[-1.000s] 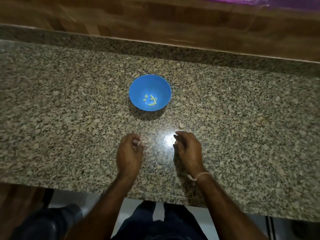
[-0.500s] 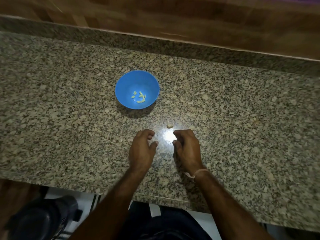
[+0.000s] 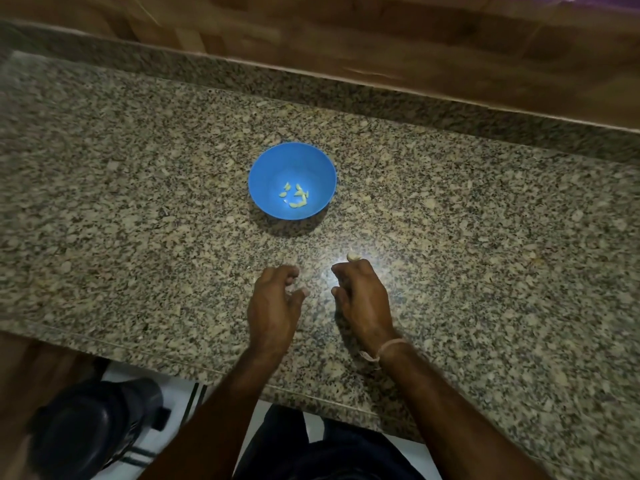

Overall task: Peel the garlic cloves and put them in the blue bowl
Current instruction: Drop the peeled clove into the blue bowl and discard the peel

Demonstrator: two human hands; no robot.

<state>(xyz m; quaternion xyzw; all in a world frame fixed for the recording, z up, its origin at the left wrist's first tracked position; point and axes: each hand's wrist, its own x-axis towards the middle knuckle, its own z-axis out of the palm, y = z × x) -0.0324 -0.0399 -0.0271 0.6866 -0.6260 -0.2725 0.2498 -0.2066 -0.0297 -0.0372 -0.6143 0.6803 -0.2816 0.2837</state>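
Blue round bowl (image 3: pixel 268 171): roughly six peeled garlic cloves (image 3: pixel 296 195) inside; one pale clove (image 3: pixel 353 257) nearby, right hand (image 3: pixel 363 299) fingers' grasp unclear; left hand (image 3: pixel 273 306) slack, empty.

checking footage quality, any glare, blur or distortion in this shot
Head view: bright glare on the granite counter between left hand and right hand, beside the garlic clove; blue bowl throws a dark shadow toward the camera; wooden wall at the top is blurred; counter edges bow, wide-angle distortion.

Bare forearms, one wrist string, dark legwear.
A thin pale string bracelet (image 3: pixel 389 347) is worn at the wrist of the right hand (image 3: pixel 363 299), knotted with short loose ends; dark navy trousers (image 3: pixel 346 455) are seen at the view's lower edge.
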